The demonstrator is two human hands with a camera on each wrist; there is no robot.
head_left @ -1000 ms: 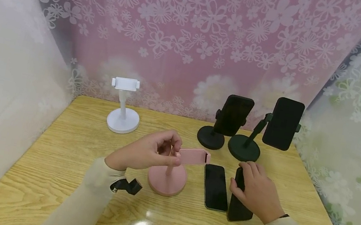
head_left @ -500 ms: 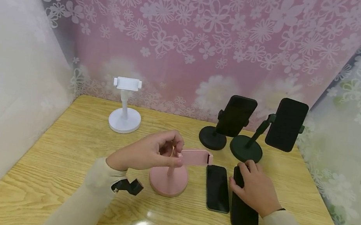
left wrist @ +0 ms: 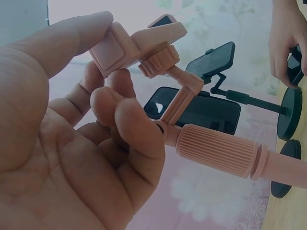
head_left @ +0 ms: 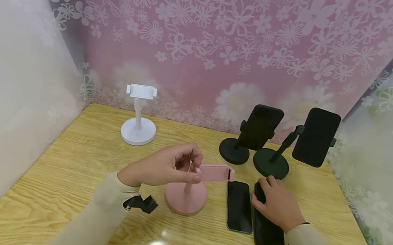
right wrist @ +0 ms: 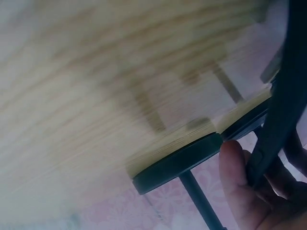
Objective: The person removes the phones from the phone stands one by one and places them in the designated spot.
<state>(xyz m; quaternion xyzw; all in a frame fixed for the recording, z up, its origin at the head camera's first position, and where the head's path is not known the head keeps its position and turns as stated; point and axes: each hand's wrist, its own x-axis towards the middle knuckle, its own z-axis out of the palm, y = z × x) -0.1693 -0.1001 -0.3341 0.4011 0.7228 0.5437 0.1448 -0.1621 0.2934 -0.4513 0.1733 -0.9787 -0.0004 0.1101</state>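
From where I'm standing, the pink stand [head_left: 184,203] is upright near the middle of the bench [head_left: 69,192]. The left hand [head_left: 166,168] has its grip pinching the near end of the pink clamp [head_left: 214,173], thumb against fingers; the bar points to three o'clock.

Also at three o'clock of its base lies a loose phone [head_left: 239,209], and just beyond, almost alongside, the black phone [head_left: 269,235]. The right hand [head_left: 279,205] has its grip curled round that one, thumb on the side toward the stand. I can't tell whether it is fully down on the wood.

Wood runs broad at nine o'clock, out to the left edge. Past the right hand a narrower strip reaches the right edge; at six a light glares off the surface.

At half past one, the black stand [head_left: 233,152] holds a tilted phone [head_left: 261,127] in its cradle. At two, just beside it, the dark green stand [head_left: 270,164] clasps an upright phone [head_left: 316,137]. The white stand [head_left: 138,133] is between ten and eleven, near the far edge, its cradle facing the person.
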